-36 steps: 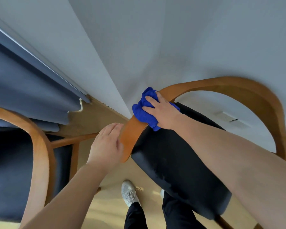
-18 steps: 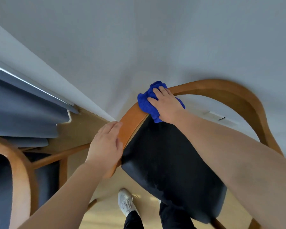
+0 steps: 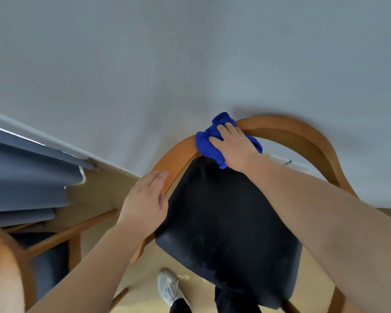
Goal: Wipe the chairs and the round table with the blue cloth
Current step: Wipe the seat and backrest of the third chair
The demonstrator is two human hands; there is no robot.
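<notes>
One chair [image 3: 303,134] cropped below, right hand [image 3: 234,147] partly covering blue cloth [image 3: 207,143]

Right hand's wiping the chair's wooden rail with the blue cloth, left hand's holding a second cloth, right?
No: the head view shows the left hand holding nothing, resting flat on the wooden rail. The right hand does wipe it with the blue cloth.

Home dining rm: wood chair [image 3: 291,129], grey curtain [image 3: 20,177].
</notes>
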